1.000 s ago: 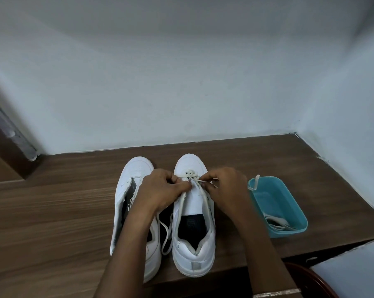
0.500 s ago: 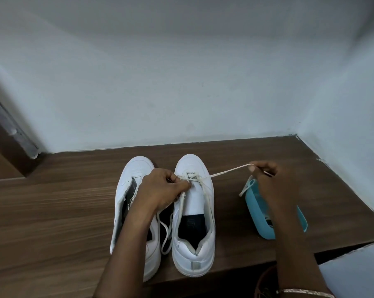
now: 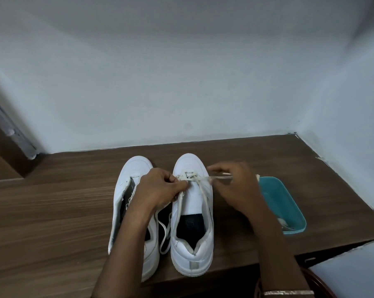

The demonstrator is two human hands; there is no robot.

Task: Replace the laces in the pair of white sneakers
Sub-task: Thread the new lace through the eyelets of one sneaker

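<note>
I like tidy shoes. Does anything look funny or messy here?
Yes. The left sneaker gapes open, its side flopped outward with a frayed edge, and a loose lace lies looped beside it.

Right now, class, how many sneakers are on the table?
2. The left sneaker lies partly under the left hand; the right sneaker stands beside it, near the tub, its lace pinched by the right hand. None seems hidden.
</note>
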